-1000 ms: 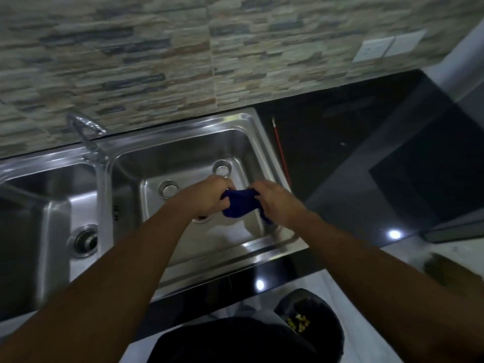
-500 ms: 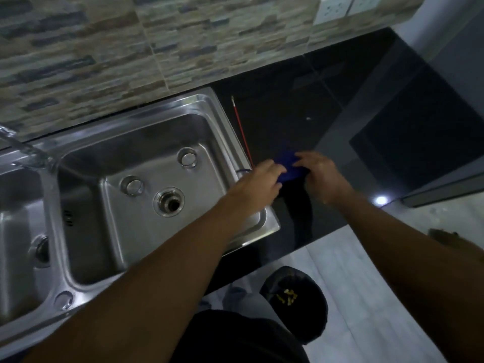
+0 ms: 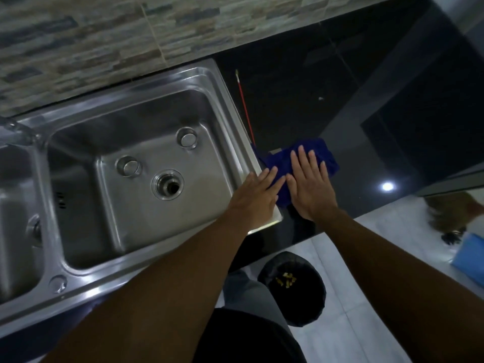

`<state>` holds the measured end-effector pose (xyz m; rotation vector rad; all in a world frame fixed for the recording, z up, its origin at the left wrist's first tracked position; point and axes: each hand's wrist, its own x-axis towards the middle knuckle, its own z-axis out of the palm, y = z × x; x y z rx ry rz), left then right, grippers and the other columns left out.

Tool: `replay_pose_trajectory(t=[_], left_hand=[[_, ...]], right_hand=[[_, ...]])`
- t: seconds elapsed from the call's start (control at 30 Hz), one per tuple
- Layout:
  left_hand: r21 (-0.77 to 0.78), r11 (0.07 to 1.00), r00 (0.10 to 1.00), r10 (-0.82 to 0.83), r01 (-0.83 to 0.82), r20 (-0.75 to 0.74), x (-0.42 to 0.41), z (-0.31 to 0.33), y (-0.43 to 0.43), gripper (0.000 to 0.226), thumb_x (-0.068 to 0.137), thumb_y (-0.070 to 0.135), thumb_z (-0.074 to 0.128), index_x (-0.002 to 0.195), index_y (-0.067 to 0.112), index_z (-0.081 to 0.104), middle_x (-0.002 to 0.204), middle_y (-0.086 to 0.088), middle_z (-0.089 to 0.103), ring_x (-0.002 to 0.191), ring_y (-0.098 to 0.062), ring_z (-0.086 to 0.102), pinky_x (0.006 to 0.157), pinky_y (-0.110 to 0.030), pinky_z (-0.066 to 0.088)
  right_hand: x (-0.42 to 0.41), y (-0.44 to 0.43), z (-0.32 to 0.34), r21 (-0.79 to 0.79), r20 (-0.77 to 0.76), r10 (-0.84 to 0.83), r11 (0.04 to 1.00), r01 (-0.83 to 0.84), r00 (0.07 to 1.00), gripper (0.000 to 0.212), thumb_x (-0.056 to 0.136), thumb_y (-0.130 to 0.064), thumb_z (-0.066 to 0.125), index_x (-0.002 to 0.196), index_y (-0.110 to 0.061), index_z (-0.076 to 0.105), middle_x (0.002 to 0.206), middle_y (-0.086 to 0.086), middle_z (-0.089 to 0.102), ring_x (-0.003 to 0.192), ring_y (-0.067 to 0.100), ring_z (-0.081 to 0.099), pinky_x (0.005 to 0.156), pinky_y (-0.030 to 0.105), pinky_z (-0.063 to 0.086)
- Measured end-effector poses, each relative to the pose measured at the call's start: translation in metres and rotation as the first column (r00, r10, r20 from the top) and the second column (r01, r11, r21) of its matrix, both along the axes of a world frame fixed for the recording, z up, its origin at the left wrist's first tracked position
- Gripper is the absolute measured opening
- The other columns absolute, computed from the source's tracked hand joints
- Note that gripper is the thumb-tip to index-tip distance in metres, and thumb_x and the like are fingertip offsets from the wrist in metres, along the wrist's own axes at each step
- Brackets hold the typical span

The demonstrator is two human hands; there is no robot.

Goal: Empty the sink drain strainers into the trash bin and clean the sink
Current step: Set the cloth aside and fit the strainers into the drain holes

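A blue cloth (image 3: 318, 153) lies spread on the black counter just right of the steel double sink (image 3: 233, 106). My left hand (image 3: 255, 197) rests flat over the sink's right rim, fingertips on the cloth's left edge. My right hand (image 3: 310, 184) lies flat on the cloth, fingers apart. In the right basin, the open drain (image 3: 167, 188) sits in the floor, with two round strainers (image 3: 128, 166) (image 3: 187, 138) lying beside it. The left basin's drain (image 3: 34, 229) shows at the left edge. A black trash bin (image 3: 293, 286) holding yellow scraps stands on the floor below.
A thin red stick (image 3: 245, 106) lies on the black counter (image 3: 301, 82) along the sink's right rim. The faucet base (image 3: 15, 127) is at the far left. A stone-tile wall runs behind. A blue object (image 3: 471, 260) lies on the white floor at right.
Both hands carried the blue cloth out of the right basin onto the counter to its right. They went from gripping it bunched to lying flat on it, spread out.
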<state>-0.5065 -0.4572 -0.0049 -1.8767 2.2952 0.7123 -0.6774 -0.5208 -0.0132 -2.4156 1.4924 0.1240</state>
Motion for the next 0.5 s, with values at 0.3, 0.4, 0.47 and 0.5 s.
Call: replay_pose_trajectory(t=[0.3, 0.4, 0.47, 0.5], left_hand=[[-0.079, 0.984, 0.959, 0.138, -0.162, -0.247, 0.065, 0.011, 0.018, 0.059, 0.104, 0.017, 0.036, 0.160, 0.013, 0.018, 0.169, -0.003, 0.015, 0.156, -0.016, 0.009, 0.129, -0.035, 0.007], [-0.094, 0.956, 0.938, 0.248, -0.277, -0.243, 0.118, 0.010, 0.045, 0.058, 0.103, 0.016, 0.039, 0.159, 0.011, 0.023, 0.168, -0.007, 0.017, 0.156, -0.022, 0.013, 0.128, -0.036, 0.007], [-0.080, 0.918, 0.906, 0.365, -0.389, -0.214, 0.159, 0.006, 0.064, 0.056, 0.104, 0.019, 0.040, 0.157, 0.009, 0.026, 0.166, -0.010, 0.021, 0.155, -0.025, 0.017, 0.127, -0.037, 0.008], [-0.075, 0.895, 0.888, 0.422, -0.441, -0.181, 0.180, 0.005, 0.074, 0.056, 0.104, 0.021, 0.040, 0.157, 0.008, 0.027, 0.166, -0.012, 0.022, 0.155, -0.027, 0.019, 0.128, -0.038, 0.011]], right_hand=[[0.041, 0.016, 0.033, -0.033, 0.249, 0.030, 0.999, -0.023, 0.968, 0.066, 0.097, -0.003, 0.047, 0.158, -0.007, 0.022, 0.167, 0.009, 0.016, 0.156, 0.020, 0.009, 0.127, 0.028, -0.002], [0.078, 0.022, 0.037, -0.032, 0.311, 0.157, 0.987, -0.155, 0.937, 0.064, 0.099, -0.005, 0.045, 0.158, -0.007, 0.022, 0.168, 0.006, 0.015, 0.156, 0.016, 0.008, 0.123, 0.020, -0.008], [0.107, 0.023, 0.035, -0.034, 0.332, 0.223, 0.974, -0.225, 0.917, 0.062, 0.099, -0.006, 0.045, 0.158, -0.007, 0.024, 0.167, 0.006, 0.018, 0.156, 0.016, 0.010, 0.124, 0.020, -0.006], [0.122, 0.024, 0.033, -0.033, 0.332, 0.257, 0.965, -0.261, 0.907, 0.064, 0.097, -0.004, 0.045, 0.158, -0.007, 0.025, 0.167, 0.007, 0.019, 0.156, 0.017, 0.011, 0.125, 0.023, -0.003]])
